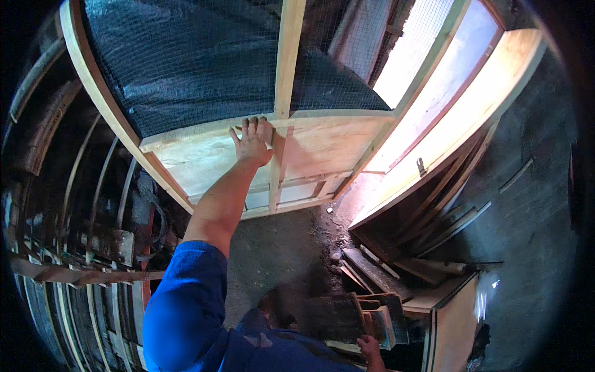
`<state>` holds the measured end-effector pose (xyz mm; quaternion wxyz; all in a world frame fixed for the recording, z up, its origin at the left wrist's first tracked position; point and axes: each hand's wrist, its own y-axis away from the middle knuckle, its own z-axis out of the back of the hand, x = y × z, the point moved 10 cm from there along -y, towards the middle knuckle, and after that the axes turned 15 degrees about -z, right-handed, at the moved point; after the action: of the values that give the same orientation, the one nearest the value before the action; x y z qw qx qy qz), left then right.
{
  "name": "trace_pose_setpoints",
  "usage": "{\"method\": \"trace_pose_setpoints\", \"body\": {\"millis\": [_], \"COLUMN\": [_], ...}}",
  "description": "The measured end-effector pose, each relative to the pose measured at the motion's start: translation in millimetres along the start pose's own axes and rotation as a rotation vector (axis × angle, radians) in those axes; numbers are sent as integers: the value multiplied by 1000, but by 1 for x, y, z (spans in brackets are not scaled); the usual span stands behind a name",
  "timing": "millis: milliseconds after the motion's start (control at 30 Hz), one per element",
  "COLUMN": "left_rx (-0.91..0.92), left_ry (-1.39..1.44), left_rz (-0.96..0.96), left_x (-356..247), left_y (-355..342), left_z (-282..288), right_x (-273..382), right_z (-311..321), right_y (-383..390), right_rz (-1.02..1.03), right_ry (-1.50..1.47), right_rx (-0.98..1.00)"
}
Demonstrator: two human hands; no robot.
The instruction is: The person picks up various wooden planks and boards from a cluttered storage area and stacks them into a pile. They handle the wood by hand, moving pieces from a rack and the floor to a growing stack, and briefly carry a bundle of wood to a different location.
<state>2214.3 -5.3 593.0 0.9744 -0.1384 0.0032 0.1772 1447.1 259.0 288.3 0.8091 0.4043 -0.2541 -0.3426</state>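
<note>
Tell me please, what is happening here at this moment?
A person in a blue shirt has the left hand on the middle rail of a large wooden frame, with wire mesh above and pale panels below. The right hand is low, near some wood pieces; whether it holds anything is unclear. Bright light comes through at the frame's right side.

A wood-and-mesh frame (331, 133) blocks my left hand (253, 146) ahead; a passage runs over floor (266, 242) between a timber rack (87, 274) and loose boards (377, 273).
</note>
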Motion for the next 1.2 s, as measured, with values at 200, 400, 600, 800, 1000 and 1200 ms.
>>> {"method": "trace_pose_setpoints", "body": {"millis": [200, 400, 600, 800, 1000, 1200], "left_rx": [54, 58, 41, -59, -43, 120], "left_ry": [0, 76, 87, -27, -92, -25], "left_rz": [-21, 48, 85, 41, -64, 55], "left_x": [-41, -71, -94, -90, -78, -58], "left_y": [50, 109, 169, 195, 215, 224], "left_z": [21, 33, 50, 61, 62, 58], "right_x": [63, 137, 184, 235, 222, 207], "right_z": [36, 128, 206, 225, 212, 213], "right_y": [-4, 91, 188, 235, 223, 231], "right_rz": [252, 679, 1123, 1254, 1283, 1362], "right_ry": [63, -74, -178, -269, -343, -483], "right_rx": [-73, -312, -481, -391, -312, -65]}}
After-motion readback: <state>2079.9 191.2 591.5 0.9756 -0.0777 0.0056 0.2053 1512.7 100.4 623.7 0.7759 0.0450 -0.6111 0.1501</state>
